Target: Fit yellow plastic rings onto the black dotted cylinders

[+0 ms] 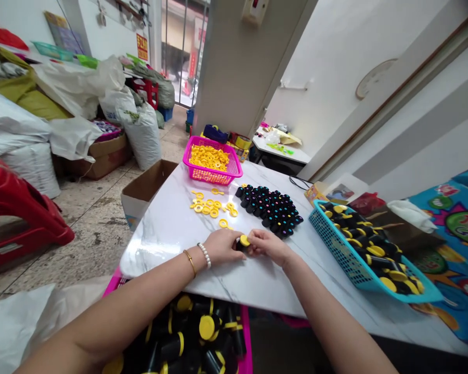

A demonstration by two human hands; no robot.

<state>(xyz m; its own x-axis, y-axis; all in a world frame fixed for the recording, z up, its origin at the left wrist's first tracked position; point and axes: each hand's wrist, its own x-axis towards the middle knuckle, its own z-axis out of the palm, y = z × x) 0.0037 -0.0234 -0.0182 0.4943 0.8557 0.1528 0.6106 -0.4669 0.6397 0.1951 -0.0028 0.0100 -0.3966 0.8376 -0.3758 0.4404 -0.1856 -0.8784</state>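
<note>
My left hand [223, 246], with a pearl bracelet and a gold bangle at the wrist, grips a small black container with a yellow cap [244, 240] low over the table. My right hand [268, 246] pinches the same container from the other side, its fingers closed at the cap's edge. Just beyond my hands lie loose yellow ring-shaped pieces [206, 206] with short tabs. To their right stands a tight cluster of small black pieces [271, 208] dotted with pink, blue and yellow.
A pink basket [234, 174] of yellow pieces stands at the table's far end. The blue basket [343, 267] on the right holds black containers with yellow caps. Below the near edge is another pink basket [246, 337] of them. A red stool [23, 218] stands left.
</note>
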